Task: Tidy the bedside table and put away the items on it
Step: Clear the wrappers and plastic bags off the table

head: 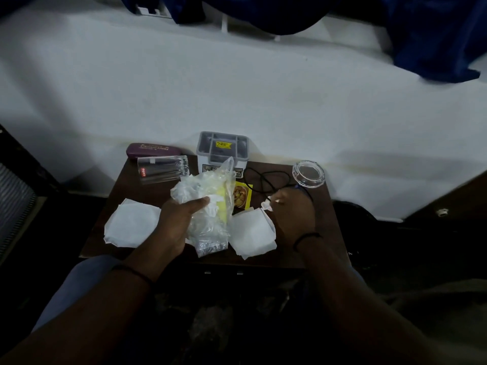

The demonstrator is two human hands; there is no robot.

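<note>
While two hands point(181, 219) work, two napkins point(131, 223), perhaps one bag point(208, 206).

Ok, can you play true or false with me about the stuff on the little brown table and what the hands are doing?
1. The left hand holds a crinkly clear plastic bag. True.
2. The clear drinking glass stands upright. False: it lies on its side.
3. The right hand pinches a small white scrap. True.
4. The purple oval case lies at the table's front edge. False: it lies at the back, behind the glass.
</note>
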